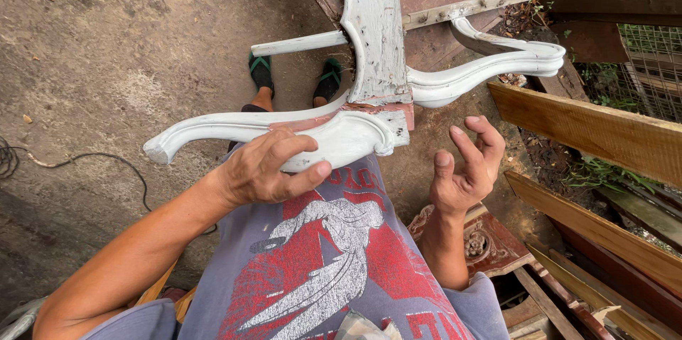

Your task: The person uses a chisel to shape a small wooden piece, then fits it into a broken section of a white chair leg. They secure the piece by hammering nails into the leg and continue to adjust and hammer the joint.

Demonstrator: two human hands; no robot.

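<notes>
White-painted wood, chipped and worn, made up the curved furniture frame (369, 77) that the person held out over their lap in the head view. The left hand (266, 169) was closed around the frame's near scrolled arm piece (234, 130), fingers wrapped over the top edge and thumb pressed along the lower edge; this grip alone carried the piece. The right hand (469, 169) was open, palm up and fingers loosely curled, holding nothing and standing just clear of the frame, below its right scrolled arm (490, 66). The frame's central upright board (373, 27) ran away toward the far side, with a thin cross rail (298, 43) to its left.

Risk, as judged: with a single hand supporting a long, unbalanced piece, the far end could have swung or dropped toward the sandalled feet (295, 73) below. The flaking paint and rough edges could have left splinters in the bare palm. A patch of bare reddish wood (387, 107) at the joint suggested a repaired or weakened spot that might have given under twisting.

Surface and surroundings: no worktop was in use. The floor (128, 49) was bare, stained concrete, with a dark cable (85, 159) trailing across it at left. Brown timber planks (597, 134) were stacked at right, a carved reddish panel (483, 244) lay near the right knee, and wire mesh (650, 70) with greenery showed at far right.
</notes>
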